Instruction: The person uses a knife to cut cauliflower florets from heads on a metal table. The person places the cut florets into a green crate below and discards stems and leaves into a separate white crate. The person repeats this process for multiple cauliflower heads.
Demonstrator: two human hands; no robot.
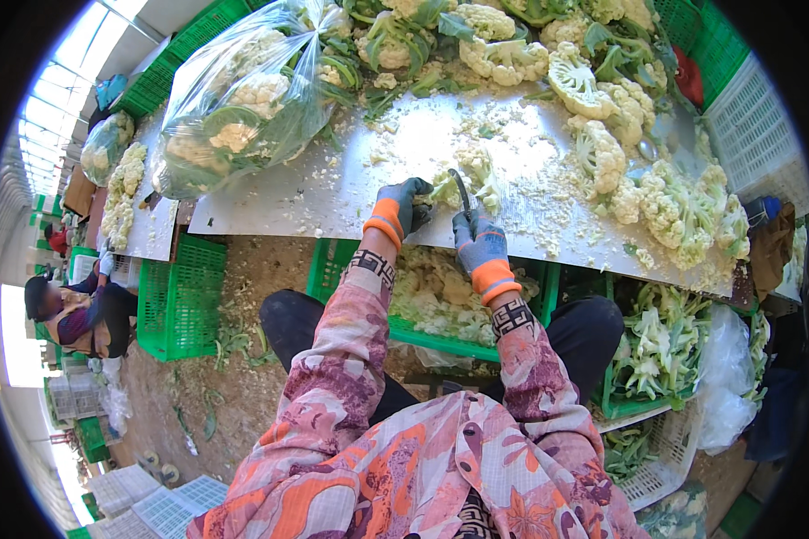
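My left hand [403, 205], in a grey and orange work glove, has its fingers on a small cauliflower piece [447, 191] over the metal tabletop [276, 205]. Close on its right, my gloved right hand [480, 239] grips a knife with a curved dark blade [459, 188], which points up and away from me beside the piece. More cut cauliflower [478, 168] lies just behind the blade. Cauliflower crumbs are scattered over the metal. The knife's handle is hidden in my right hand.
A clear plastic bag of cauliflower [243, 114] stands back left. Cauliflower heads [505, 60] and florets [681, 209] line the back and right. A green crate of florets [438, 333] sits between my knees, a crate of trimmed stalks [657, 343] at right. Another person [84, 313] sits far left.
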